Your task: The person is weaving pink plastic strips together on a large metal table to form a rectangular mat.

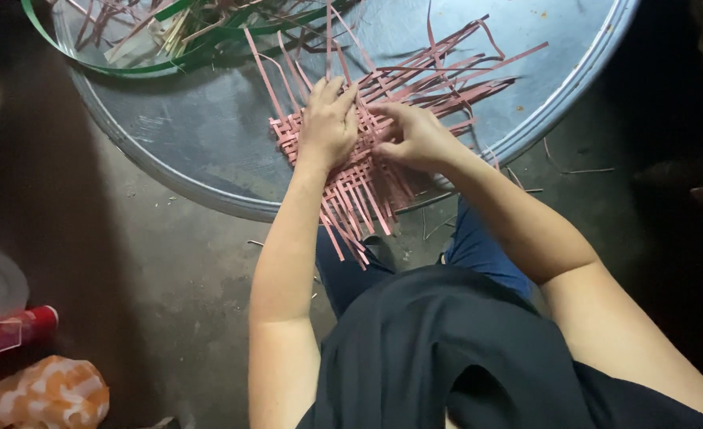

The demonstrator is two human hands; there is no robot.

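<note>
Head view: left hand [327, 127] flat, right hand [415, 137] pinching pink woven strips [367, 171].

A home craft corner, dimly lit — work done low down on a bare concrete floor [169, 302], not at a bench. A large round metal tray [208, 151] serves as the work surface, carrying a half-woven mat of pink strips [367, 171] and a loose heap of green and pink strips [169, 32]. Stray strip offcuts lie on the floor. Household oddments sit at the left edge — an orange-and-white plastic bag [42, 393] and a red-capped container [26, 326].
</note>
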